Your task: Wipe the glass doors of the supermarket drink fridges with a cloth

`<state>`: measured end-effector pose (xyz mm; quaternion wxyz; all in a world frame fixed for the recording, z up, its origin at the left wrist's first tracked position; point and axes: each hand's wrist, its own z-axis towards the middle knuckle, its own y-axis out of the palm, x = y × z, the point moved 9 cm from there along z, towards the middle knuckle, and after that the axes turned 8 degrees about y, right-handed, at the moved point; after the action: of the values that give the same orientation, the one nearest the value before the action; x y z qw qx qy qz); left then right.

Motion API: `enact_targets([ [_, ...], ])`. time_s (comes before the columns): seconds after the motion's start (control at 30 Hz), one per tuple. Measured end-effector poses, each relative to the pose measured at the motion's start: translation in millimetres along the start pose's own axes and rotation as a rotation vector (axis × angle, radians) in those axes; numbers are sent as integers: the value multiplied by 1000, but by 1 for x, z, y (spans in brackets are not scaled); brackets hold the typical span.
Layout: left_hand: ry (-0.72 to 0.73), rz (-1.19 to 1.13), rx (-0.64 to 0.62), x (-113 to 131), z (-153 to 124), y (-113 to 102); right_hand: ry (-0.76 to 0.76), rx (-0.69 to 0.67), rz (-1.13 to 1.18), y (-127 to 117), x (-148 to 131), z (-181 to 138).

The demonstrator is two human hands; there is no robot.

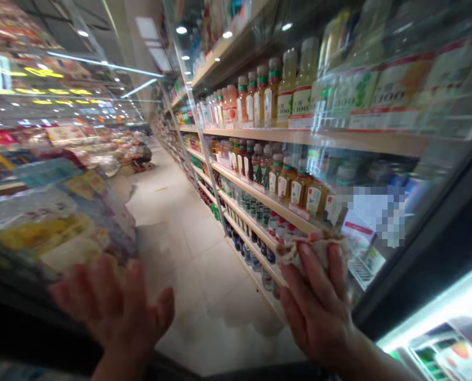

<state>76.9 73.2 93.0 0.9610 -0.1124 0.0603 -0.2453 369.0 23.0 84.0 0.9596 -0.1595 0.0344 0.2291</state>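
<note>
My right hand (319,301) presses a crumpled, pale brownish cloth (286,254) flat under its fingers, apparently against a glass pane (255,296). Parts of the cloth are hidden by the fingers. On the left, my left hand (117,304) has its fingers spread and holds nothing; it is blurred, and I cannot tell whether it touches the pane. The dark door frame (382,286) slants up to the right beside my right hand.
Shelves of bottled drinks (299,190) show in or through the glass on the right. Bagged goods (61,222) are stacked at left, beside a pale tiled aisle floor (184,233). A bright light strip (438,304) runs at lower right, near packaged goods (458,354).
</note>
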Motion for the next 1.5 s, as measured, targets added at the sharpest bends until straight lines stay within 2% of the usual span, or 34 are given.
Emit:
enact_targets([
  [0.07, 239, 176, 15, 19, -7, 5, -8, -45, 14, 5, 1, -18],
  [0.1, 311, 234, 23, 26, -11, 5, -26, -60, 17, 8, 3, -28],
  [0.13, 325, 252, 31, 29, -13, 4, -45, -72, 16, 9, 4, -35],
  [0.23, 318, 262, 20, 36, -14, -3, -115, -58, -16, 5, 3, -33],
  [0.37, 311, 216, -8, 40, -12, -7, -222, 31, -55, -7, -19, 19],
  [0.47, 296, 173, -21, 37, -12, -3, -194, 55, -50, -2, -36, 46],
  [0.67, 242, 107, -51, 34, -13, 0, -145, -8, -54, 20, -63, 17],
  [0.83, 191, 54, -89, 32, -16, 4, -183, -5, -24, 26, -82, 34],
  [0.9, 191, 23, -98, 32, -17, 6, -166, 21, -28, 32, -84, 30],
  [1.1, 147, -34, -193, 28, -17, 15, -218, 21, -81, 59, -96, -33],
  [1.2, 131, -94, -236, 25, -18, 20, -207, 22, -75, 63, -107, -20],
  [1.33, 161, -64, -234, 25, -19, 21, -93, 44, -54, 66, -112, 6],
  [1.5, 183, -72, -218, 26, -19, 20, -156, 57, -92, 70, -115, -14],
])
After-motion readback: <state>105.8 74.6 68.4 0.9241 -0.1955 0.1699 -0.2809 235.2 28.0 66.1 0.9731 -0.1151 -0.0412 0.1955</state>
